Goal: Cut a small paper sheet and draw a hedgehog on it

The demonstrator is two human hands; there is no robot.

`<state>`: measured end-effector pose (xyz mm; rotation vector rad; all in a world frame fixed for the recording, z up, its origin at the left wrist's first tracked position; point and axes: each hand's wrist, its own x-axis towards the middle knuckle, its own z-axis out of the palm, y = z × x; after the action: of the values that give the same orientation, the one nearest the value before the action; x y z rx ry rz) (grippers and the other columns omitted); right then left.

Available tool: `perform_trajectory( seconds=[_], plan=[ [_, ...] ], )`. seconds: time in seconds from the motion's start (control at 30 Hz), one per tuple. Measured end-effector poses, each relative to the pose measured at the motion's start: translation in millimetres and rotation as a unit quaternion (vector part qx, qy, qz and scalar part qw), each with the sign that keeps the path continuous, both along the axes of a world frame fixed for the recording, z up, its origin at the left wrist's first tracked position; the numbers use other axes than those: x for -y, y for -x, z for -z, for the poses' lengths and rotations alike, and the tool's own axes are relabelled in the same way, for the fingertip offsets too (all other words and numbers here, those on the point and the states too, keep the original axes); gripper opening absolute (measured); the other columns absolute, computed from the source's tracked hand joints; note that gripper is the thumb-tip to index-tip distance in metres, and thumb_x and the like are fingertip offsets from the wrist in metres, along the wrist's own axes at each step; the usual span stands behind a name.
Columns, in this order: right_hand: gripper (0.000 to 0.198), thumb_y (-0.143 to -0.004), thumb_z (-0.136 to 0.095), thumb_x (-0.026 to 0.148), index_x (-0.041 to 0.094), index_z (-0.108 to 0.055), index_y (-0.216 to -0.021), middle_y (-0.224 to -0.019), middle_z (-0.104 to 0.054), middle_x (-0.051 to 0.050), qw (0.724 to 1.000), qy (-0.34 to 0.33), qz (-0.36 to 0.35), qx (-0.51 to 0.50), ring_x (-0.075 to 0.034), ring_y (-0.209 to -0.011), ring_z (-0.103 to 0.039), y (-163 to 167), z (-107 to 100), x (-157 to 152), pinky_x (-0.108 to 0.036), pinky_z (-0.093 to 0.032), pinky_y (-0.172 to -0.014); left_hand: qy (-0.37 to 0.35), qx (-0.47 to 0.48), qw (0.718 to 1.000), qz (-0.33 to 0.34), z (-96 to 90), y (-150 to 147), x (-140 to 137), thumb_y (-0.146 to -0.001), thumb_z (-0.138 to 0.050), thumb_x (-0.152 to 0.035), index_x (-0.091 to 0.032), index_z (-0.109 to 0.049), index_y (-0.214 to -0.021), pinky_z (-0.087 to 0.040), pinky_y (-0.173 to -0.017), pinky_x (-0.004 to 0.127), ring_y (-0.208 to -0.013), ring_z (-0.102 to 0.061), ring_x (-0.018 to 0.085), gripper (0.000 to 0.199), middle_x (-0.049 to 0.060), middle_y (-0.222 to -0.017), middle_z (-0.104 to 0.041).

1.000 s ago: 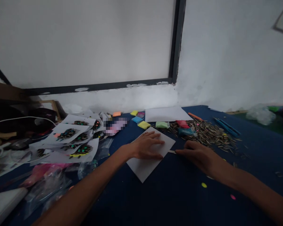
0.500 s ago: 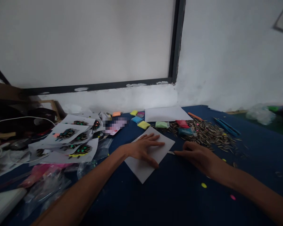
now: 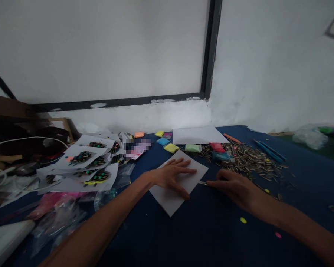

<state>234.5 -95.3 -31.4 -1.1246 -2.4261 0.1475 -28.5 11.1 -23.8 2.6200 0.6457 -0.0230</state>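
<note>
A white sheet of paper (image 3: 171,205), turned cornerwise, lies on the dark blue table. My left hand (image 3: 174,177) rests flat on it with the fingers spread. Just right of the paper, my right hand (image 3: 228,185) is closed in a pinch on a thin pale blade-like tool (image 3: 202,183). The tool's tip is at the paper's right-hand edge; most of it is hidden in my fingers. Behind my right hand lies a heap of striped seeds (image 3: 253,159).
Sheets bearing seed-and-clay figures (image 3: 100,176) overlap at left, near clear plastic bags (image 3: 58,217). Several coloured clay packets (image 3: 171,148) and a stack of white paper (image 3: 197,135) are at the back. Blue tweezers (image 3: 269,151) lie at right, a yellow dot (image 3: 243,220) in front.
The view has shifted slightly. The tool in my right hand has edged a little toward me along the paper's right-hand edge. My left hand stays flat on the paper.
</note>
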Motion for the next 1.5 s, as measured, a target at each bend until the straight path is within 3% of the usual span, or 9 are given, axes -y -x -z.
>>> perform_trajectory(
  seconds=[0.27,0.87,1.13,1.33,1.5],
  plan=[
    [0.036,-0.097,-0.035,0.027,0.029,-0.058,-0.126,-0.085,-0.054,-0.005,0.999,0.028,-0.018,0.040,-0.015,-0.069,-0.052,0,2,-2,-0.027,-0.039,-0.061,-0.015,0.007,1.000,0.003,2.6,0,-1,-0.067,-0.062,-0.069,-0.042,-0.026,-0.142,-0.006,-0.113,0.057,-0.142,0.001,0.034,0.087,-0.002,-0.156,-0.005],
    [0.038,-0.097,-0.034,0.023,0.034,-0.057,-0.126,-0.086,-0.053,-0.005,0.997,0.017,-0.034,0.061,-0.014,-0.070,-0.052,7,7,-3,-0.026,-0.039,-0.061,0.006,-0.002,1.000,-0.010,-1.4,-1,2,-0.067,-0.061,-0.070,-0.042,-0.026,-0.142,-0.005,-0.113,0.056,-0.142,0.003,0.033,0.088,-0.002,-0.156,-0.003],
    [0.036,-0.097,-0.035,0.025,0.030,-0.058,-0.125,-0.083,-0.053,-0.005,0.997,0.012,-0.020,0.067,-0.014,-0.069,-0.051,7,-4,4,-0.025,-0.036,-0.059,0.019,0.007,1.000,-0.010,-3.0,-2,1,-0.066,-0.061,-0.070,-0.039,-0.025,-0.144,-0.003,-0.114,0.053,-0.142,0.002,0.033,0.091,-0.001,-0.156,-0.005],
    [0.036,-0.098,-0.034,0.031,0.029,-0.062,-0.120,-0.086,-0.054,-0.005,1.000,0.000,0.000,0.030,-0.015,-0.071,-0.051,-2,1,-2,-0.027,-0.039,-0.062,0.034,0.050,0.997,-0.055,-0.1,-12,6,-0.082,-0.049,-0.062,-0.031,-0.023,-0.146,-0.006,-0.116,0.044,-0.143,-0.004,0.025,0.075,0.000,-0.155,-0.010],
    [0.037,-0.098,-0.033,0.030,0.027,-0.060,-0.124,-0.087,-0.054,-0.006,0.999,0.022,0.000,0.028,-0.016,-0.074,-0.053,-2,-5,2,-0.028,-0.041,-0.065,-0.041,0.060,0.997,-0.041,1.3,-17,9,-0.087,-0.051,-0.045,-0.027,-0.028,-0.145,0.000,-0.116,0.045,-0.143,-0.003,0.024,0.065,0.003,-0.155,-0.013]
  ],
)
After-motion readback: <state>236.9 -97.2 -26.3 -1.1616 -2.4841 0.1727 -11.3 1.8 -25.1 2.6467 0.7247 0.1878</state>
